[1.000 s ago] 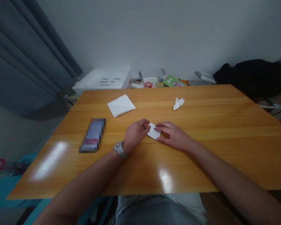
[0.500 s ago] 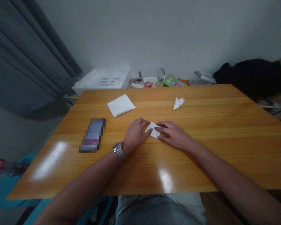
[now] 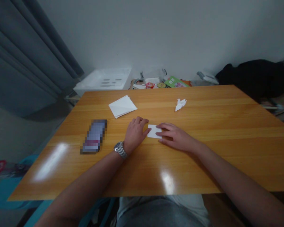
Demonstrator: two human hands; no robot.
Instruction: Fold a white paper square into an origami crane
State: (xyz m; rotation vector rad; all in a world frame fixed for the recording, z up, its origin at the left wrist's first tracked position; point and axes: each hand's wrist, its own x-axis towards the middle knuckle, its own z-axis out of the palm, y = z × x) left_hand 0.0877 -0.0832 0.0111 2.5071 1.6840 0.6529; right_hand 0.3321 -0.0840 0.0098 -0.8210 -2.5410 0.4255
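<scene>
A small white square of paper point(image 3: 153, 132) lies flat on the wooden table point(image 3: 142, 170), between my two hands. My left hand point(image 3: 136, 133), above a silver wristwatch point(image 3: 120, 149), has its fingers apart, the thumb at the paper's left edge. From the other side, my right hand point(image 3: 172, 135) rests spread fingertips on the paper's right part. Neither hand is closed around it. Beyond my right hand stands a white folded paper bird point(image 3: 180, 104). A short stack of white paper sheets point(image 3: 123, 106) lies farther back on the left.
A phone point(image 3: 94, 137), blurred by pixelation, lies left of my left hand. Behind the table's far edge are a white plastic tray point(image 3: 104, 78), a green booklet point(image 3: 176, 81) and small clutter. Dark cloth point(image 3: 255, 77) lies at the right; a turquoise chair point(image 3: 7, 192) is at the lower left.
The small paper has turned from a diamond position to lie with its edges nearly straight toward me. My left hand has shifted slightly left, its fingers coming away from the paper's top.
</scene>
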